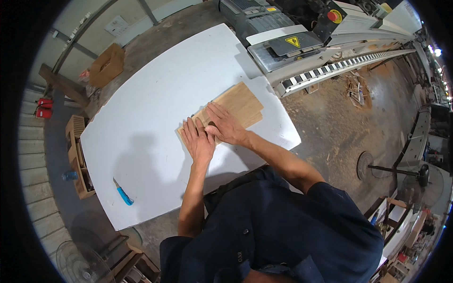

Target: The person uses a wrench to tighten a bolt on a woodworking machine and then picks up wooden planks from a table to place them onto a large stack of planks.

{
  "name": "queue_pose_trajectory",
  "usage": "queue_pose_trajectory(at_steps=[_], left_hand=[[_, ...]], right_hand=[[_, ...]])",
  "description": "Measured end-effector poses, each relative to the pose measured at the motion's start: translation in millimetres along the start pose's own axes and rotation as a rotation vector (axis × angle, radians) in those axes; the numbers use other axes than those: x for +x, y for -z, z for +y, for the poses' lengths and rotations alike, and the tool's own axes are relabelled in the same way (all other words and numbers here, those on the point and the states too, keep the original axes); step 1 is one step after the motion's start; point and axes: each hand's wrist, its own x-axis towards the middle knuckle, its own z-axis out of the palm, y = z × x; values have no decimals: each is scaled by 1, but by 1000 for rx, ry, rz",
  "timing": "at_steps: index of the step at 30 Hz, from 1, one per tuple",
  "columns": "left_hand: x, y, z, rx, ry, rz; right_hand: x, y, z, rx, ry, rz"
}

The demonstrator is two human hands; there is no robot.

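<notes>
Two or more thin light-brown wooden boards (241,103) lie stacked, slightly out of line, on the white tabletop (155,99). My left hand (198,143) rests flat on their left end with its fingers stretched out. Beside it my right hand (226,127) lies across the middle of the boards, fingers extended and its thumb close to the left hand. Under both palms part of the wood is hidden. Away to the left on the same table is a knife with a blue handle (124,195), untouched.
A machine with a metal cover (285,45), a red stop button (334,17) and a long toothed-looking rail (330,70) adjoins the table's far right. Cardboard box (107,65) and wooden crate (78,155) stand left. Fans stand at lower left (82,264) and right (420,175).
</notes>
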Motion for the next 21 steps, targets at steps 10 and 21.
queue_pose_trajectory(at_steps=[10,21], left_hand=[[0,3,3,42,64,-114],[-1,0,3,55,76,-111]], right_hand=[[-14,69,107,-181,-563,-187],[-17,67,114,250,-849,142]])
